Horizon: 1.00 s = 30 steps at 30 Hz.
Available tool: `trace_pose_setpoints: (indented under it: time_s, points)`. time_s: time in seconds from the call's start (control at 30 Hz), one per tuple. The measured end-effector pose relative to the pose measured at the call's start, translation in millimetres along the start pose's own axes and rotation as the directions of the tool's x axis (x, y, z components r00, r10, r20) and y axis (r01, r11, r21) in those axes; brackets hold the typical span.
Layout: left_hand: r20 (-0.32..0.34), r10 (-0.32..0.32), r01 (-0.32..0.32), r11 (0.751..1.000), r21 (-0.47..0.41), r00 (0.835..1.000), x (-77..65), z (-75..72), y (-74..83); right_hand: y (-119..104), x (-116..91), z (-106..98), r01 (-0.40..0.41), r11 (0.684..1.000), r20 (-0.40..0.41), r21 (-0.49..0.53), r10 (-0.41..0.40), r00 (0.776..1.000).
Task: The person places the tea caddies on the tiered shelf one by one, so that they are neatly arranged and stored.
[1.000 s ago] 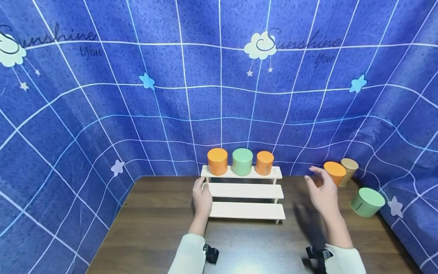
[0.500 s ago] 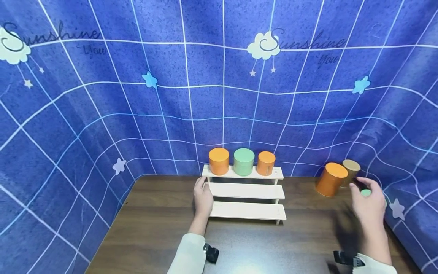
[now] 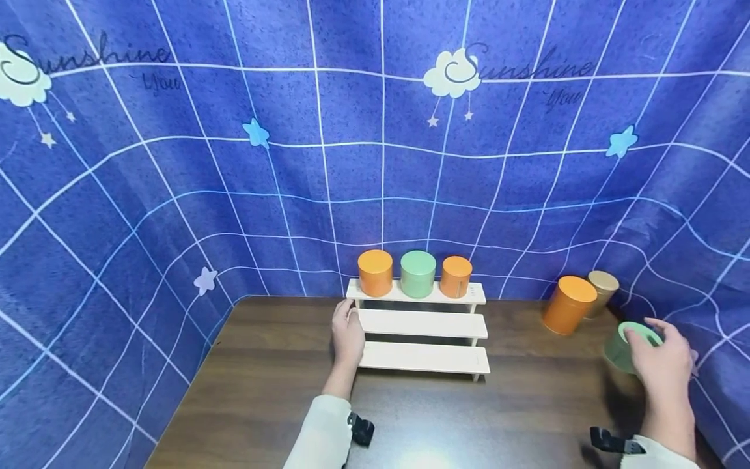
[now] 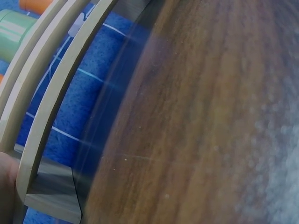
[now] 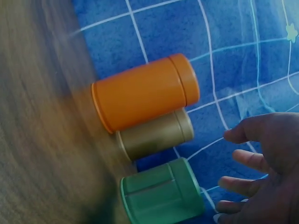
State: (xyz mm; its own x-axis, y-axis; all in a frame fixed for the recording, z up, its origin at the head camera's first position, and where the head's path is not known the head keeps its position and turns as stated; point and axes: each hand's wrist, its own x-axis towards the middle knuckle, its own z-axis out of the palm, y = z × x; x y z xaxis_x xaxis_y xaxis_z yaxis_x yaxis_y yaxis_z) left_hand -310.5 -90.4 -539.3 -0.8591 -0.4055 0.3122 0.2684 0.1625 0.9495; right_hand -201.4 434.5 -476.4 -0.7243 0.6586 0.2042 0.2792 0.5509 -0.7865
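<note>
While the squat green canister (image 5: 161,193) stands upright at the lower right of the head view, its axis vertical, the right hand (image 3: 665,358) hangs beside and over its right side, much nearer than the left. From that palm the canister lies toward the upper left; in the right wrist view its top faces the fingers, which are spread apart and hold nothing. Up and left of it in the head view stand a tall orange cylinder (image 3: 569,305) and a dull gold cylinder (image 3: 603,285), just beside each other on the brown wood-grain table (image 3: 263,378). Near the lower centre, the left hand (image 3: 348,335) touches the left end of a white three-tier shelf (image 3: 422,323); whether it grips, I cannot tell.
</note>
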Motion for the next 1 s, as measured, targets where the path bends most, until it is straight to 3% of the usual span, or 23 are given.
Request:
trace_pose_setpoints:
  time_s: [0.23,0.4,0.67,0.83,1.0]
  points:
    - [0.036,-0.030,0.032,0.998,-0.060,0.999,2.2,-5.5,0.7,5,4,4,0.014,0.998,0.070,-0.058,-0.010,0.998]
    - [0.087,-0.073,0.079,0.994,-0.070,0.994,3.3,-7.4,0.4,7,2,7,0.033,0.998,0.072,-0.054,-0.029,0.997]
    - [0.184,-0.092,0.128,0.973,-0.191,0.979,5.4,-7.5,0.6,22,4,13,-0.108,0.994,0.093,-0.007,0.108,0.990]
    - [0.182,-0.098,0.131,0.975,-0.179,0.978,6.0,-9.8,2.5,29,5,19,-0.145,0.989,0.118,-0.021,0.146,0.982]
    - [0.185,-0.113,0.140,0.980,-0.140,0.976,6.2,-12.1,1.3,36,5,27,-0.155,0.988,0.080,0.012,0.153,0.985]
